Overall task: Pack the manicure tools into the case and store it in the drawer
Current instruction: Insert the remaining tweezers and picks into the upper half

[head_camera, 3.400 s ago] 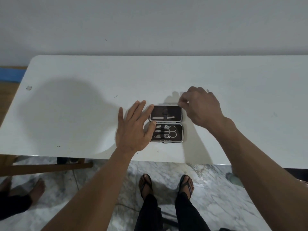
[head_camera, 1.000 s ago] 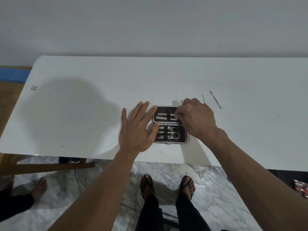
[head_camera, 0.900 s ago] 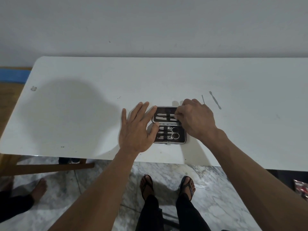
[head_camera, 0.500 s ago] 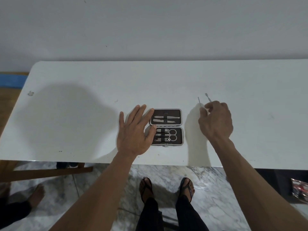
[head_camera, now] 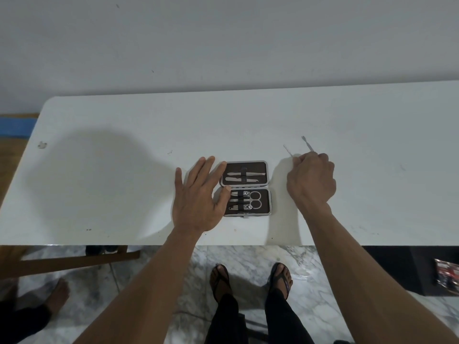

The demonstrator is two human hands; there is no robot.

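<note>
An open case (head_camera: 246,188) lies flat on the white tabletop (head_camera: 124,170), near its front edge. Its far half holds two slim metal tools under a dark strap; the near half holds scissors (head_camera: 254,200) and two clippers side by side.

The left hand (head_camera: 198,197) lies palm down just left of the case, fingers (head_camera: 206,167) straight and spread. The forefinger tip touches the far half's left edge and the thumb touches the near half's left edge.

The right hand (head_camera: 311,180) is to the right of the case, apart from it, with its fingers curled. Two thin metal tools stick out past its knuckles: a pick (head_camera: 287,150) on the left and a pusher (head_camera: 307,144) on the right. Both run under the hand, and the curled fingers seem to grip at least the pusher; whether the pick is also gripped cannot be told.

Below the tabletop's edge are a marble floor (head_camera: 248,256), the person's sandalled feet (head_camera: 221,281), and another person's bare foot (head_camera: 57,294) at the left.
</note>
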